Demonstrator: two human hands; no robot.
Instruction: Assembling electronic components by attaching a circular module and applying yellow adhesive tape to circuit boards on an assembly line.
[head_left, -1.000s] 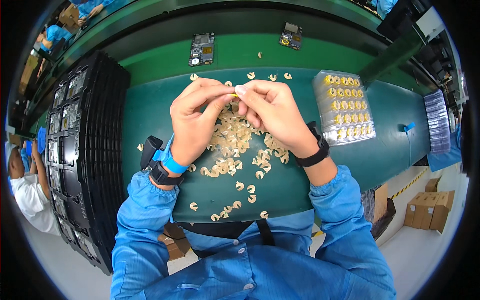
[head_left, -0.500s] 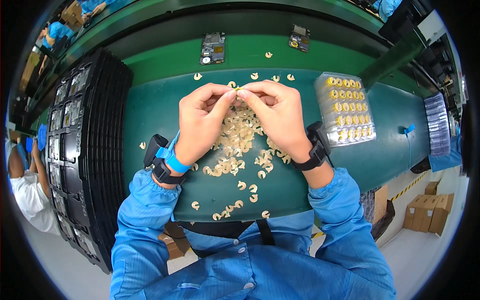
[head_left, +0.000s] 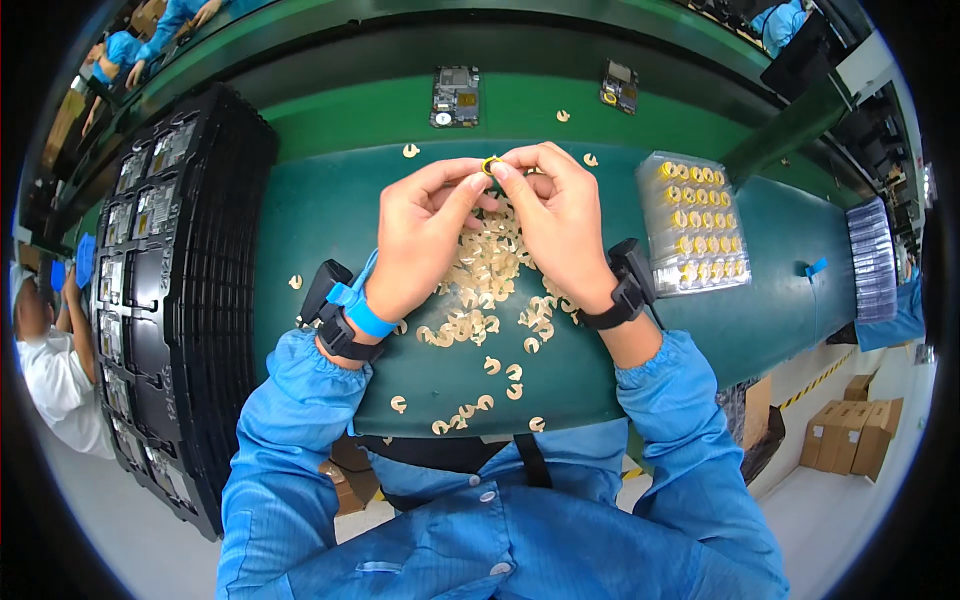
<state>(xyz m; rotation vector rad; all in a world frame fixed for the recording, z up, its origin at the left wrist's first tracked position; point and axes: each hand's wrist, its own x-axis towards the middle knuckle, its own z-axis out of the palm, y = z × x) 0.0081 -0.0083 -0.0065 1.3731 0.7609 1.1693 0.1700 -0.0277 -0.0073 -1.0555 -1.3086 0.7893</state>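
Between my fingertips is a small round part with a yellow rim and a dark middle (head_left: 490, 166). My left hand (head_left: 422, 235) pinches it from one side with thumb and forefinger, and my right hand (head_left: 562, 222) grips it from the other; the fingertips cover some of its edge. Just below my hands lies a loose pile of small cream C-shaped pieces (head_left: 487, 262) on the green mat (head_left: 325, 220). To the right of my right hand stands a clear plastic tray (head_left: 654, 235), with yellow-rimmed round parts in rows.
Two circuit boards, a larger one (head_left: 456, 97) and a smaller one (head_left: 619, 87), lie on the far green ledge. A tall stack of black trays (head_left: 195, 300) rises at the left. Stacked clear trays (head_left: 873, 260) stand far right. Other people work beyond the bench and at left.
The round part has turned between my fingers, so its yellow rim and dark middle now show. My hands have risen slightly; the whole view has shifted a little.
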